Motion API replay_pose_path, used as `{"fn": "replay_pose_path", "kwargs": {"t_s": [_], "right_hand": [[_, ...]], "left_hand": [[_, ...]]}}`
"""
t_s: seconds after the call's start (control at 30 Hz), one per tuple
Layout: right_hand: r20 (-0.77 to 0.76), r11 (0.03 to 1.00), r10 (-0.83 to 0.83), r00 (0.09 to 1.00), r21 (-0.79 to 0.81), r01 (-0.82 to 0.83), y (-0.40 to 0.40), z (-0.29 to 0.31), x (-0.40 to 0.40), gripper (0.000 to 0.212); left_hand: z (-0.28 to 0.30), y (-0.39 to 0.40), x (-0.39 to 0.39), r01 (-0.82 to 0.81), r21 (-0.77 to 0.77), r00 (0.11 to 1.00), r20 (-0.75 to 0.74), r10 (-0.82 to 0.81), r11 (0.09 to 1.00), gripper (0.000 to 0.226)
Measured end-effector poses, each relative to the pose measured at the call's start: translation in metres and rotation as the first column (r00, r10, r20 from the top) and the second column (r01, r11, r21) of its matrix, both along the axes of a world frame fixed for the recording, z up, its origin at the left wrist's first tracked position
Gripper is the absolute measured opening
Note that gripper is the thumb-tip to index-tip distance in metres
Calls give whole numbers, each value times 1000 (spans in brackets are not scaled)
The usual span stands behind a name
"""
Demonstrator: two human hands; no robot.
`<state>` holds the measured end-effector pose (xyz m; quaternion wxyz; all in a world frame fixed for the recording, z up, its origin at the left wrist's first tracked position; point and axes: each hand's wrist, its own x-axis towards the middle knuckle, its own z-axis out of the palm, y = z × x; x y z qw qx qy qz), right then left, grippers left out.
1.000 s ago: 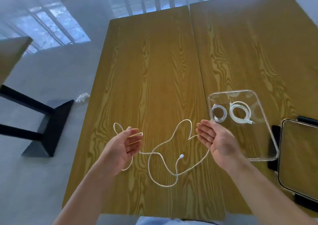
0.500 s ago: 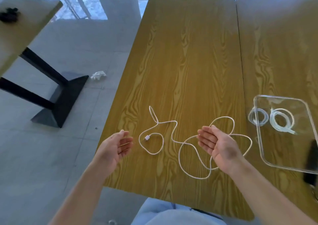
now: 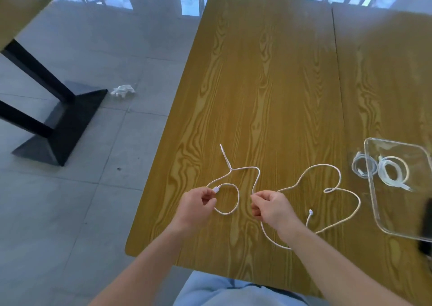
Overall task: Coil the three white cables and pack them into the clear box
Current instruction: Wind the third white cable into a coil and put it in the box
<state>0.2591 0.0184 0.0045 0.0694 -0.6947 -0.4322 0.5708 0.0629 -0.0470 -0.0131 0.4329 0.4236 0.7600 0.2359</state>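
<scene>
White loose cable (image 3: 327, 172) sprawls on my bench (image 3: 268, 83); left hand (image 3: 195, 208) pinches its plug, right hand (image 3: 272, 208) pinches the cord at three o'clock.

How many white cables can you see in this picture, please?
3: one loose cable on the table, gripped by both hands; two coils, small and large, in the clear box.

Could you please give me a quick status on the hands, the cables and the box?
Left hand pinches loose cable at its plug end; right hand grips it farther along. Two coils in clear box. Nothing in the way.
</scene>
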Motion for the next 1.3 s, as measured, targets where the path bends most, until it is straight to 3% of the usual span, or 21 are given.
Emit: {"fn": "replay_pose_path", "kwargs": {"t_s": [0.1, 0.23, 0.4, 0.6, 0.7, 0.8, 0.93, 1.13, 1.23, 1.3], "right_hand": [[150, 992, 123, 981, 13, -126, -5, -13, -16, 11], [234, 982, 190, 953, -27, -189, -8, -26, -34, 12], [383, 970, 242, 891, -61, -237, -7, -35, -47, 17], [487, 952, 295, 822, -80, -294, 2, -44, -56, 14], [435, 971, 235, 869, -68, -229, 3, -42, -56, 8], [263, 998, 70, 962, -15, -68, -2, -31, -48, 2], [-67, 988, -127, 990, 84, 132, -13, -10, -30, 26], [-244, 977, -163, 956, 96, 191, -13, 14, -16, 21], [-279, 989, -64, 958, 113, 99, -7, 21, -8, 24], [-240, 982, 49, 969, 191, -3, -3, 29, -2, 15]], "left_hand": [[-9, 18, 3, 113, 38, 985, -136, -107, 993, 18], [-13, 28, 4, 200, 35, 962, -195, -190, 979, 26], [-18, 27, -11, 144, 63, 964, -233, -126, 987, 23], [-22, 40, -21, 100, -60, 981, -158, -109, 993, 19], [-23, 42, -25, 55, -142, 997, -39, -61, 988, 14], [-19, 40, -28, -45, -177, 993, 98, 63, 983, 10], [-1, 38, -34, -161, -165, 915, 344, 209, 973, 7], [38, 53, -30, -273, -97, 742, 612, 273, 957, 5], [50, 66, -30, -316, -85, 692, 661, 290, 945, 7], [58, 76, -29, -342, -80, 657, 692, 299, 936, 11]]}}
